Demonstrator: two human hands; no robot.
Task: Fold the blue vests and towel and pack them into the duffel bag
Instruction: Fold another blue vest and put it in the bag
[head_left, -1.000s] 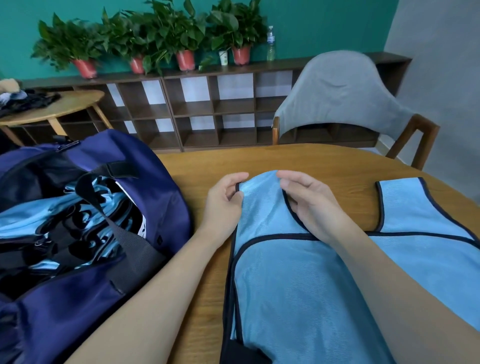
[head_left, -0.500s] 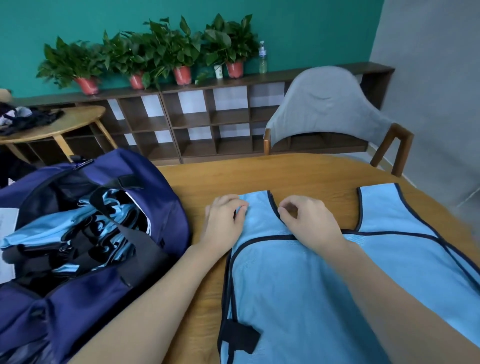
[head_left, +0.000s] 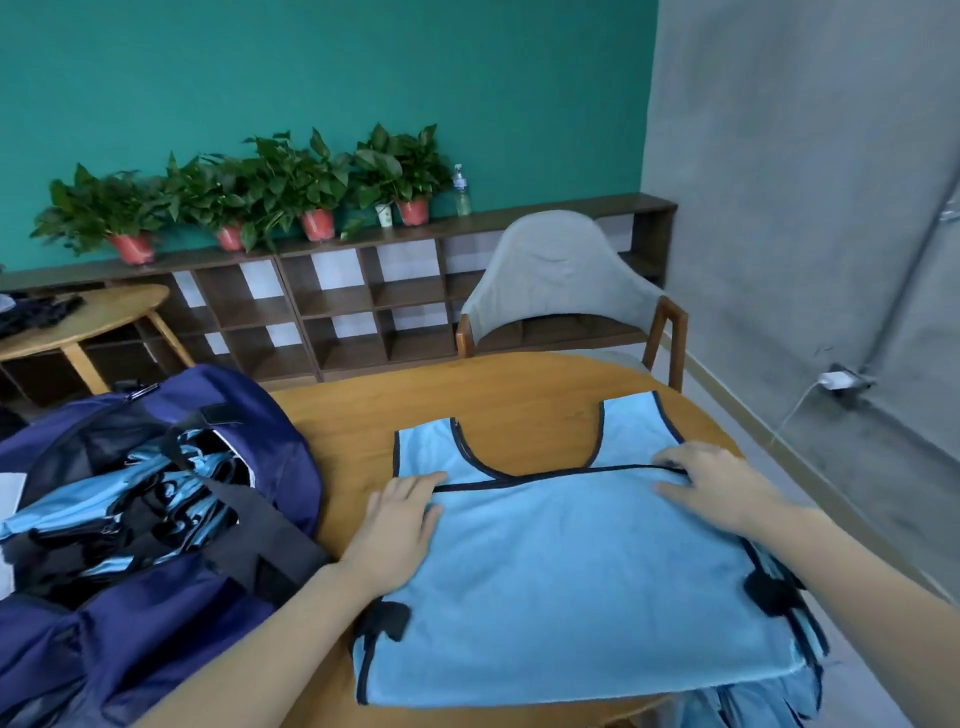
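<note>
Vest (head_left: 571, 571) in light blue lay flat on the wooden table (head_left: 498, 410), no readable writing anywhere. Left hand (head_left: 402, 519) and right hand (head_left: 717, 483) pressed open-palmed on its shoulder corners. Duffel bag (head_left: 156, 519), unzipped beside it, held bunched blue fabric, hard to make out.

The hands are now well apart: the left hand (head_left: 402, 512) lies flat at the vest's (head_left: 571, 571) left edge and the right hand (head_left: 717, 483) flat at its right shoulder, where a second ago both pinched one strap together at mid-frame. The vest now lies spread flat on the table (head_left: 498, 405), both straps showing.
</note>
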